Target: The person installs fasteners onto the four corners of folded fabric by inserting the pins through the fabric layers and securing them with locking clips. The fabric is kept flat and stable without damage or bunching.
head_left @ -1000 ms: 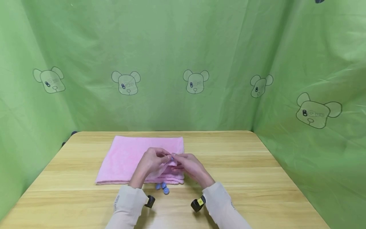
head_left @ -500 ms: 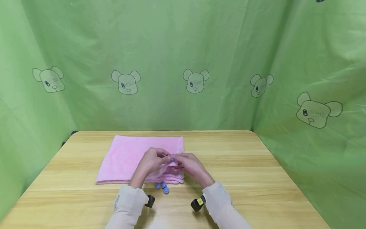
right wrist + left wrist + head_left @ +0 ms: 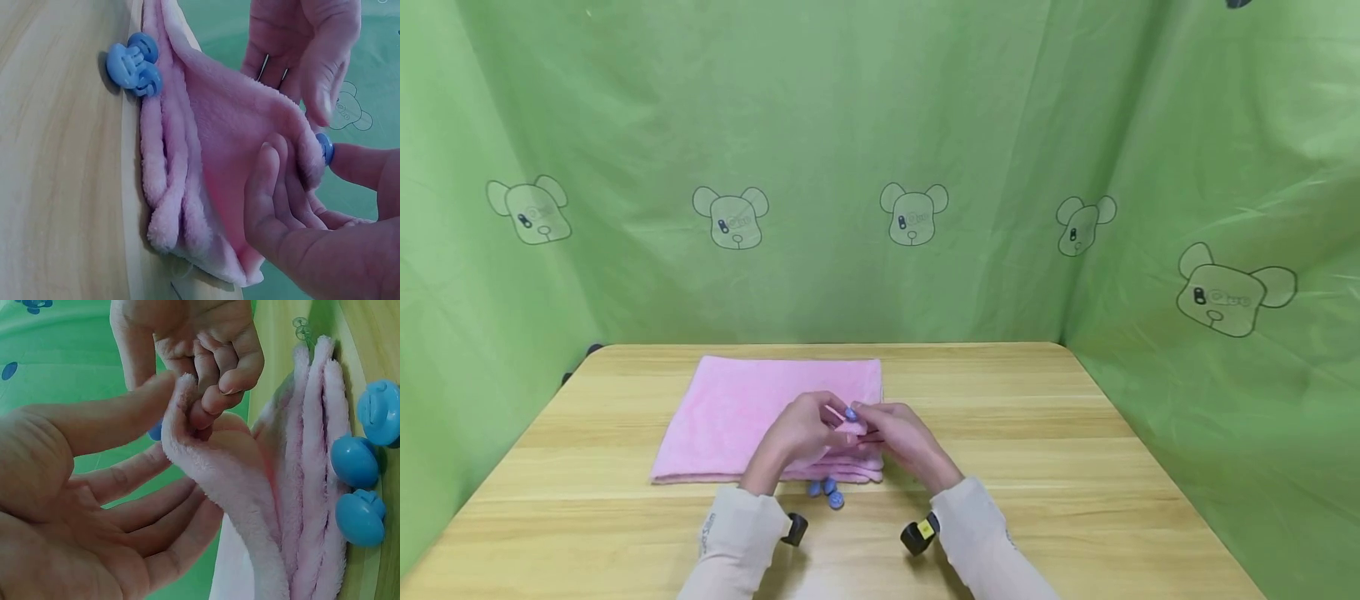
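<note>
We've got green curtain [image 3: 820, 108] on three sides, beyond L hand [image 3: 797, 429] & R hand [image 3: 908, 435]. Below both: wood-grain table [image 3: 1037, 467]. Pink plush towel [image 3: 722, 425], folded in layers, lies under & beyond L hand, near-right corner raised between the hands. R hand pinches that corner, thumb on a blue round-headed clip [image 3: 326, 148]; can't tell if it's fastened. L hand is spread wide, fingers straight behind the raised cloth, thumb by its edge; contact unclear. Three more blue clips [image 3: 837, 500] lie nearer us than both hands, btwn the wrists, just beside the towel's near edge.

Vs 0.5 s ago: L thumb & fingers have parted, so the held clip shows better; loose clips same spot.

Text: bear heads [image 3: 913, 218] on curtain, lettering looks like "Que"; L sleeve [image 3: 730, 529] print ends "Slim"; yellow label [image 3: 925, 528] by R wrist too small to read.
</note>
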Available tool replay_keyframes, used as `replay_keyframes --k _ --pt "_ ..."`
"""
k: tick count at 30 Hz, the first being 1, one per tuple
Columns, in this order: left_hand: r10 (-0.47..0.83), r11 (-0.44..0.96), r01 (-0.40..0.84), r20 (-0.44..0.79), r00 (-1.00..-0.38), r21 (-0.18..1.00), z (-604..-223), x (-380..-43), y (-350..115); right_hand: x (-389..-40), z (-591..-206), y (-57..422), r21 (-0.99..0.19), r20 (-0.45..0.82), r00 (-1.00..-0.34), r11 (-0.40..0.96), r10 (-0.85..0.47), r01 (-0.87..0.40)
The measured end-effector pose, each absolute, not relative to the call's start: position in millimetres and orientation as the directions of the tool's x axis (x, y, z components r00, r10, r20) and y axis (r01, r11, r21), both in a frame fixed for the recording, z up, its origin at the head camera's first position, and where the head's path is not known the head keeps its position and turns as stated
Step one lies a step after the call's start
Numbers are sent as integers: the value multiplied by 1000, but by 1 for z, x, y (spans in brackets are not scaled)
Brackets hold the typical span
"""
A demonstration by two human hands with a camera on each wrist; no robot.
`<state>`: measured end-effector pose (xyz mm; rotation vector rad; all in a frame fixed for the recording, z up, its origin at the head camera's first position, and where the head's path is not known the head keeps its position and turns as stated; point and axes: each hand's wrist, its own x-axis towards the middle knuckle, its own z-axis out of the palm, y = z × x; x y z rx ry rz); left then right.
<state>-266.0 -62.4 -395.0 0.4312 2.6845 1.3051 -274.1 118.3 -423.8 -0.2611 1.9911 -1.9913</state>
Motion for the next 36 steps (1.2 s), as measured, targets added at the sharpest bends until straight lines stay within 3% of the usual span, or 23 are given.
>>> replay_keyframes --k 7,16,28,36 --pt "286 604 228 59 -957 764 -398 -266 -64 -275 -426 118 -993 -107 -928 -4 -357 116" --pt "37 583 164 175 -984 796 -404 -280 -87 -273 -420 119 -994 -110 -939 9 -325 113" --pt "-85 529 10 64 -994 848 -422 -292 -115 -274 -418 119 -993 -114 -937 -1 -330 121" --pt "-79 516 6 55 -995 856 -430 -294 -119 -274 -418 122 -992 -113 -940 -13 -322 124"
